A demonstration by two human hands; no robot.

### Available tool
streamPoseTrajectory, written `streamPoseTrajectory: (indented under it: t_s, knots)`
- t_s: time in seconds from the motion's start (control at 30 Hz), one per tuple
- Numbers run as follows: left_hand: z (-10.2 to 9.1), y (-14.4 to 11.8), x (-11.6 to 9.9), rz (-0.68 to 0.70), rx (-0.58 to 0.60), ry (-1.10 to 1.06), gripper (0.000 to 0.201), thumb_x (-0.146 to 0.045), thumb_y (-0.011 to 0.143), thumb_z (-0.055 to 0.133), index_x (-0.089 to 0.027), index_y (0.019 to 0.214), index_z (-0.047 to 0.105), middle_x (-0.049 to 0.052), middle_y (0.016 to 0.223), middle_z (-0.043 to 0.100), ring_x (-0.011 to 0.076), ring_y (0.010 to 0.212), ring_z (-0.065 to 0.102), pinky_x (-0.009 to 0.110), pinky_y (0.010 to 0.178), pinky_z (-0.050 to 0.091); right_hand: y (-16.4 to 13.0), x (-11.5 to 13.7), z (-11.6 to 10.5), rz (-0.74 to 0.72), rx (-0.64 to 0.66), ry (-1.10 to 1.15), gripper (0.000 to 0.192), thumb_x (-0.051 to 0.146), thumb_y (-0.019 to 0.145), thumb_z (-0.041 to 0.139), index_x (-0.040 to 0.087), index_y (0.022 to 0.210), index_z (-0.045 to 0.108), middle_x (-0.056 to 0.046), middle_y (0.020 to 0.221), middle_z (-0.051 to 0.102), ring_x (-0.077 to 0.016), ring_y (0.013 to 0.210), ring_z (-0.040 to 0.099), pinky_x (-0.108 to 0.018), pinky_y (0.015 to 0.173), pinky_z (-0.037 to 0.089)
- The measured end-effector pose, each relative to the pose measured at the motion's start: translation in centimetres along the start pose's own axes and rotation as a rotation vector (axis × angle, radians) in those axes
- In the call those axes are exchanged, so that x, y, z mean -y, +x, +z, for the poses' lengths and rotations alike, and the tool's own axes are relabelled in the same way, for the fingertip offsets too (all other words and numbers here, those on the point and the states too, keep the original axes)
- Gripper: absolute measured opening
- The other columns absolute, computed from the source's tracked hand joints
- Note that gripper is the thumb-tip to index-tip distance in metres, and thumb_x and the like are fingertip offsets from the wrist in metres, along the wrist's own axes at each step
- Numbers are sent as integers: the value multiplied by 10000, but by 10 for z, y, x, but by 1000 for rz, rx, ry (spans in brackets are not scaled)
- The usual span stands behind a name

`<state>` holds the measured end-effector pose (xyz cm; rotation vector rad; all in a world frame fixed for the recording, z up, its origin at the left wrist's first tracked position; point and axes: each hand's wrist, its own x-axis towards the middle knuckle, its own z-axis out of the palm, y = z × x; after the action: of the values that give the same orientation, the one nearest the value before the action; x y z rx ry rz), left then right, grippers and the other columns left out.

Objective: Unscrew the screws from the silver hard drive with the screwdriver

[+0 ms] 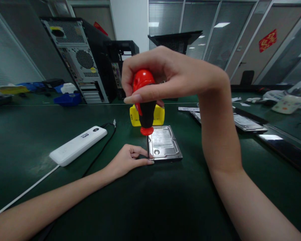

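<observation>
A silver hard drive lies flat on the dark green table. My right hand grips the red-and-black handle of a screwdriver from above, held upright with its thin shaft reaching down to the drive's near left corner. My left hand rests on the table beside that corner, thumb and fingers pinched around the shaft's tip and touching the drive's edge.
A white power strip with a cable lies left of the drive. A yellow box stands just behind it. Two computer towers rise at the back left. More drives and parts lie to the right.
</observation>
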<state>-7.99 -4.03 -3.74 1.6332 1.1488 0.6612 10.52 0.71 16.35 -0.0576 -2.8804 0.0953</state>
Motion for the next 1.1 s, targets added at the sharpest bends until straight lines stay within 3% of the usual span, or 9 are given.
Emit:
streamPoseTrajectory:
  t_s: [0.1,0.33,0.5,0.63,0.8,1.1]
  knots:
    - [1,0,-1,-4,1,-17,260,-315,710,790,-143,905,782,58,863,763,193,791,675,252,681,519,-1,0,0,10,16,-10,385,409,929,371,96,1070,545,40,1300,547,-120,1223,510,-133,921,492]
    - [0,0,0,-7,4,-11,265,-320,720,787,-146,920,780,39,807,747,176,738,659,240,649,507,1,1,1,3,85,-27,428,396,966,234,118,981,560,60,1348,514,-139,1305,433,-134,961,472]
    - [0,0,1,-2,7,-20,264,-328,714,788,-150,909,782,34,783,732,152,695,621,229,640,476,3,3,3,0,15,-102,450,473,925,314,111,974,577,66,1211,596,-103,1173,535,-110,913,486]
    - [1,0,-4,-6,-4,7,262,-329,702,779,-137,879,778,-9,617,626,116,559,499,217,548,387,2,4,3,25,-55,-49,428,473,860,441,96,1014,573,76,1091,626,-55,971,598,-106,841,497]
    - [-2,0,-6,-4,-35,109,358,-396,676,781,-117,900,764,-73,497,376,83,487,259,220,485,192,2,1,2,21,-23,-86,461,501,898,363,118,1027,585,69,1178,613,-90,1118,563,-122,890,495]
    - [-5,0,-3,4,-66,123,335,-398,656,788,-113,826,750,-64,523,369,94,510,251,236,507,172,2,0,2,6,-18,-62,371,445,934,374,143,1044,558,85,1121,612,-32,981,593,-87,868,508]
